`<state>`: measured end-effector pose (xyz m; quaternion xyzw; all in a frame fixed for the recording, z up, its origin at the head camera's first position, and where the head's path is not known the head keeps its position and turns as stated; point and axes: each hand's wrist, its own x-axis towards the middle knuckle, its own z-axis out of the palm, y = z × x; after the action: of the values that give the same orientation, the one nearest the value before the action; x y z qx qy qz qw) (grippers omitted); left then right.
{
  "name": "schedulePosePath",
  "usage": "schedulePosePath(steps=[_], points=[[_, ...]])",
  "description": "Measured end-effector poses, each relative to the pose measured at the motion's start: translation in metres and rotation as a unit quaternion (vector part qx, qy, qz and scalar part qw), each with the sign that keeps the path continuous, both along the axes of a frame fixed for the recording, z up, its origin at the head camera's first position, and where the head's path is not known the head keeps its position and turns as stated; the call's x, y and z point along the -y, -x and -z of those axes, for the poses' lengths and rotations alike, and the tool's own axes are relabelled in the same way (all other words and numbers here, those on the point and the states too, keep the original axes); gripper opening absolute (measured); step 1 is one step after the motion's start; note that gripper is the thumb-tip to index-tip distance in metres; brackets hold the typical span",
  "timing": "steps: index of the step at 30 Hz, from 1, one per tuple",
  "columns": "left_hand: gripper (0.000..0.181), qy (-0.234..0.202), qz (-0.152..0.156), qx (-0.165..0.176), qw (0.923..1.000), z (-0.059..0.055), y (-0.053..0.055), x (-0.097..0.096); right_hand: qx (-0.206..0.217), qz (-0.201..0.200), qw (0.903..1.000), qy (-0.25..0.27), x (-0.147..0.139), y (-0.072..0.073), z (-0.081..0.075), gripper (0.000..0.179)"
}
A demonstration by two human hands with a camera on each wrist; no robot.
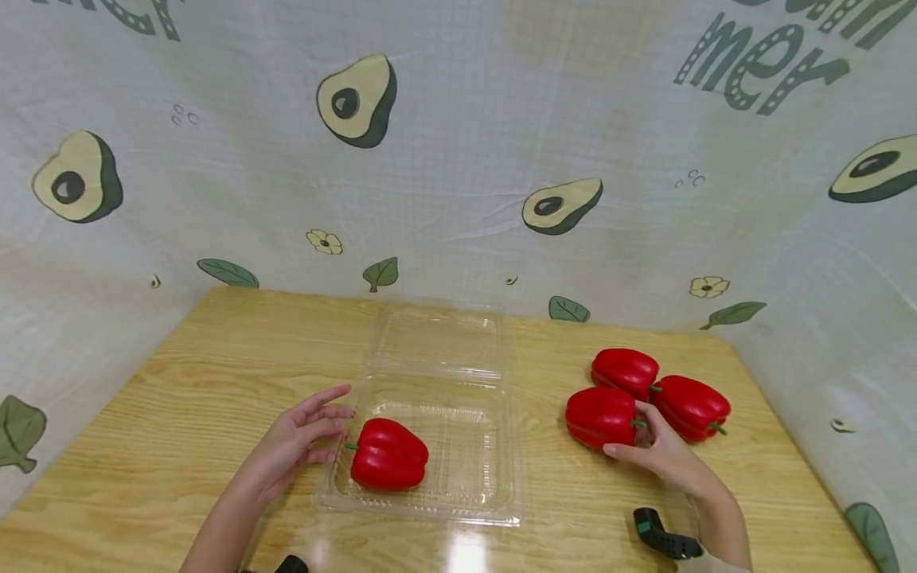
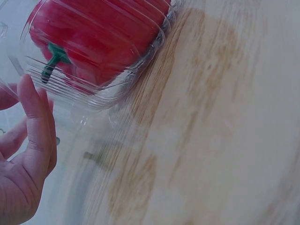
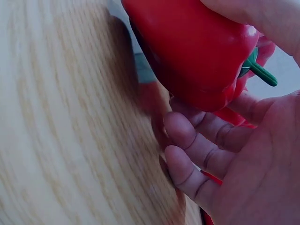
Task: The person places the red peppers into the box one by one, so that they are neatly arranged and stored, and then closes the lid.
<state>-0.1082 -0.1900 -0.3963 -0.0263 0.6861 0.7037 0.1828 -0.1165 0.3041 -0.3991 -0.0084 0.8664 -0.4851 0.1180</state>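
Observation:
My right hand grips a red bell pepper by its stem end, thumb on the near side and fingers behind. In the right wrist view that pepper lies between thumb and fingers, its green stem pointing toward the palm. My left hand is at the left wall of a clear plastic clamshell container, fingers loosely extended. Another red bell pepper lies in the container's left part, stem facing that hand. The left wrist view shows the fingertips beside the ribbed wall; contact is hard to tell.
Two more red bell peppers, one at the back and one to the right, lie close by the gripped one. The container's lid is folded back flat toward the avocado-print cloth behind the wooden table.

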Motion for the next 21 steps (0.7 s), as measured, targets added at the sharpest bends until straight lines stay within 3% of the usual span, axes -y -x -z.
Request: schedulePosePath(steps=[9,21], points=[[0.06,0.0,0.003,-0.002,1.0,0.0,0.0,0.002,0.025,0.018,0.9994,-0.013,0.005,0.002,-0.005,0.081],[0.058,-0.009,0.009,-0.009,0.9999,-0.002,0.0,0.002,0.041,0.042,0.9973,-0.044,0.013,-0.002,-0.024,0.091]])
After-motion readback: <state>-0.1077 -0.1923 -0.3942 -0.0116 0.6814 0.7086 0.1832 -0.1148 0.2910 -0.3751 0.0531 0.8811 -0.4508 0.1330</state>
